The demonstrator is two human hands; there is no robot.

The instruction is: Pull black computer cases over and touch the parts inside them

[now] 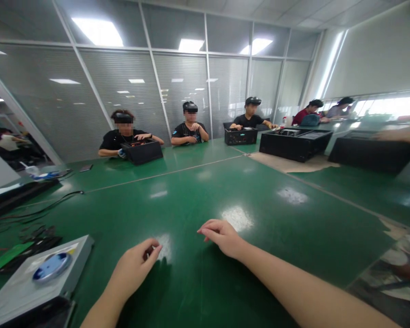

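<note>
My left hand (135, 264) is over the green table (177, 205), its fingers curled in toward the thumb. A dark gap shows between thumb and fingers, and the fingertips are partly hidden. To the right and a little farther forward, my right hand (222, 234) has its fingers bent and pressed to the thumb. No object sticks out of either hand; anything small inside is hidden. The two hands are apart. Nearest to my left hand is a grey metal box (71, 269) with a blue round piece (52, 267) on top.
A green circuit board (10, 257) and black cables (48, 205) lie at left. Across the table, people sit behind black cases (145, 152). A larger black case (290, 145) stands on brown paper (276, 162), with another black case (369, 152) farther right.
</note>
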